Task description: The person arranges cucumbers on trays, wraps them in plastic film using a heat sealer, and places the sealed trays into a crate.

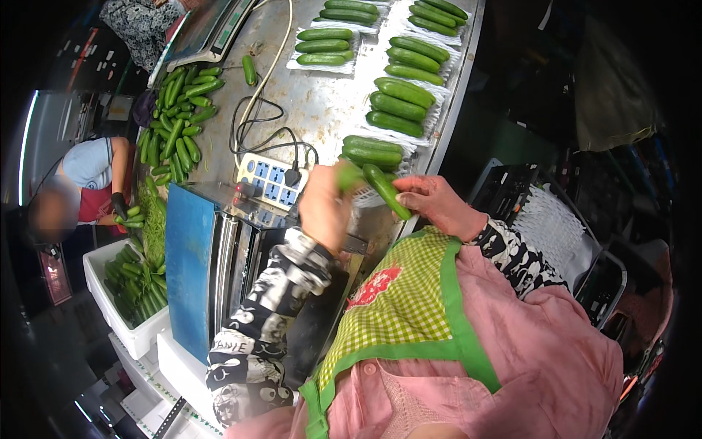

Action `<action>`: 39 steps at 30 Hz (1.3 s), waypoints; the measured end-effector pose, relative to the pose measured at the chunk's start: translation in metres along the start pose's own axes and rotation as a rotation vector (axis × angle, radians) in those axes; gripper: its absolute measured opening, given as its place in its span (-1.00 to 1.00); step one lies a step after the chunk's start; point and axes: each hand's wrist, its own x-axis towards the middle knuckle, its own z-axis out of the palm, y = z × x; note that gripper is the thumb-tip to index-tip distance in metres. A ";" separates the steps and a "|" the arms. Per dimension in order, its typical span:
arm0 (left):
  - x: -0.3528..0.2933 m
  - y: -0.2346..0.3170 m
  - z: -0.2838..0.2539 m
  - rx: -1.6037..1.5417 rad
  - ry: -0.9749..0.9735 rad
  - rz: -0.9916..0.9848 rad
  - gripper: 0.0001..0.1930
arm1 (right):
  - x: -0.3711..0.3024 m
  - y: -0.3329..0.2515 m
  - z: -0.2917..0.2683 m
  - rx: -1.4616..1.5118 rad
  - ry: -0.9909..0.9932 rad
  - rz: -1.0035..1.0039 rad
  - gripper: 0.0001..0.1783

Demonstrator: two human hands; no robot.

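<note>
My left hand (324,210) is closed round a cucumber, its end blurred by motion. In my right hand (440,207), thumb and fingers pinch the lower end of another cucumber (385,189), held at a slant. Just beyond both hands lies the nearest foam-netted pack of cucumbers (371,151), partly covered by what I hold. Farther along the table's right edge stand more white-netted packs, such as one with three cucumbers (398,106) side by side. Another pack (324,46) sits to their left.
A power strip (268,181) with black cords lies left of my hands, beside a boxy machine with a blue side (191,263). Loose cucumbers (175,121) are heaped at the left. There a gloved co-worker (91,164) handles cucumbers above a white crate (135,333). Foam nets (552,227) fill a crate at right.
</note>
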 end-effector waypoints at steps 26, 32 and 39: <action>0.019 -0.032 0.015 0.340 -0.428 0.437 -0.75 | 0.010 0.002 -0.028 -0.764 0.255 -0.697 -0.52; 0.003 -0.042 0.016 0.506 -0.525 0.441 -0.83 | 0.020 0.005 -0.007 -1.385 0.439 -0.896 -0.52; -0.003 -0.058 0.014 0.468 -0.441 0.413 -0.75 | 0.041 0.004 0.012 -1.604 0.460 -0.957 -0.50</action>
